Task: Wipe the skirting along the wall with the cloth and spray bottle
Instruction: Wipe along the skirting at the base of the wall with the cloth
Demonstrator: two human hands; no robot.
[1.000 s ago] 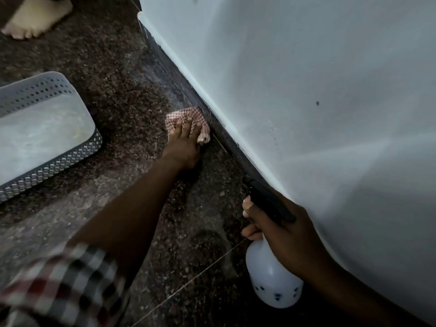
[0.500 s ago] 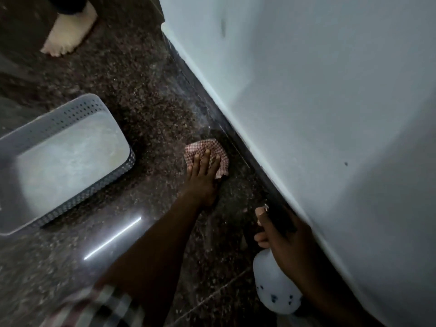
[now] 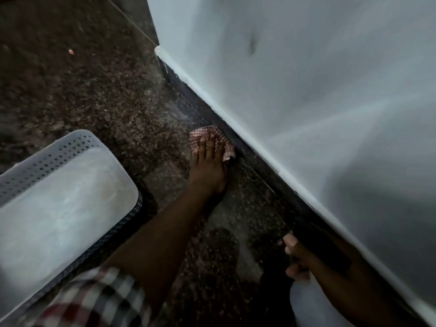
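While the left hand [image 3: 208, 165] presses flat-fingered on the cloth [image 3: 226, 148], bunched beneath its fingertips beside the skirting [image 3: 259, 166], the right hand [image 3: 330, 279] clasps the spray bottle [image 3: 309, 305]; cloth looks soft, limp, best pinned mid-fold.

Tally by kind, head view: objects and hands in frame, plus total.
red-and-white checked cloth: 1
white plastic spray bottle with black trigger head: 1
white perforated plastic basket: 1
hands: 2, left hand and right hand
Total: 5
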